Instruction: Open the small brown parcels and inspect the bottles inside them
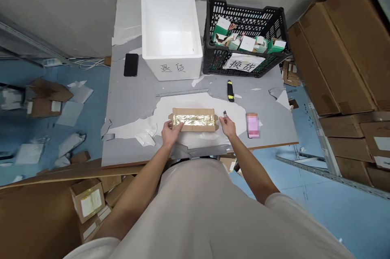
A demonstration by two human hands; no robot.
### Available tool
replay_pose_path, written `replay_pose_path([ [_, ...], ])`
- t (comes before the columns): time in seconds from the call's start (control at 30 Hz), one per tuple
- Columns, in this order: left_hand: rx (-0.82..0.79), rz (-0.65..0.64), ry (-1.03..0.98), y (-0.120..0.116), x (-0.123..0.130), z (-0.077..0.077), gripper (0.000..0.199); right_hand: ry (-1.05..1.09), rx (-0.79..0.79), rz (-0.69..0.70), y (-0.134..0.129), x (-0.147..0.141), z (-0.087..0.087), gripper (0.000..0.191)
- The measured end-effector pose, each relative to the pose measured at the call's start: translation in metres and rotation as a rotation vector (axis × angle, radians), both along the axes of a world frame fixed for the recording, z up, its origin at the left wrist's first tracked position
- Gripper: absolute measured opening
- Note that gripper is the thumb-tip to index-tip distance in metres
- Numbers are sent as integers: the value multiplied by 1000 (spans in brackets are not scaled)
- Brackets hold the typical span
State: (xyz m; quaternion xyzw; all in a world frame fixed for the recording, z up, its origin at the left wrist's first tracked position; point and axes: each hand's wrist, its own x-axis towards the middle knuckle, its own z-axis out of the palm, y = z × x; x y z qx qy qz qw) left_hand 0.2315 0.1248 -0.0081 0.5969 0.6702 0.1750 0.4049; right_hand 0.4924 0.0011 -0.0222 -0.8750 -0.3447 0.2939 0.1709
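Note:
A long flat cardboard box lies on the table, shiny clear tape running along its top and flaps sticking out at both ends. My left hand grips its left end, thumb on the top face and fingers at the side. Just off the right end, my right hand is closed in a pinch. A small dark and silvery object pokes out beyond its fingertips, too small to name. Behind that hand lies a black and yellow utility knife. A phone-sized pink item, partly blurred, rests to its right.
A white foam box and a black plastic crate with several small green-white boxes stand at the back. A black phone lies left. Torn grey covering exposes white on the table. Large cartons fill the right shelf.

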Motion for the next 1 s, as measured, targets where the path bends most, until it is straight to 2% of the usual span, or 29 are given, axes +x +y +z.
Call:
replay_pose_path([
  [0.07, 166, 52, 29, -7, 3, -6, 63, -109, -143, -73, -13, 10, -12, 50],
  [0.17, 419, -74, 78, -15, 7, -12, 37, -124, -288, -67, -22, 25, -20, 59],
  [0.23, 479, -195, 90, -19, 7, -15, 30, -110, -274, -50, -20, 34, -13, 51],
  [0.3, 500, -283, 109, -23, 3, -15, 28, -145, -140, -16, -11, 37, 7, 50],
  [0.37, 505, -375, 134, -27, -4, -14, 28, -191, 61, 113, 2, 30, 37, 53],
  [0.43, 494, -482, 140, -31, -12, -14, 34, -187, 158, 399, 21, 13, 66, 57],
  [0.53, 453, -585, 111, -32, -18, -15, 40, -161, 54, 892, 53, -24, 93, 62],
  [0.6, 423, -589, 86, -30, -18, -17, 40, -189, -16, 1083, 71, -44, 96, 64],
  [0.73, 404, -569, 52, -26, -17, -20, 39, -253, -74, 1219, 89, -60, 88, 62],
  [0.83, 404, -573, 47, -26, -17, -20, 39, -273, -81, 1245, 90, -59, 86, 60],
  [1.0, 398, -578, 49, -24, -18, -20, 39, -276, -105, 1262, 91, -60, 94, 61],
])
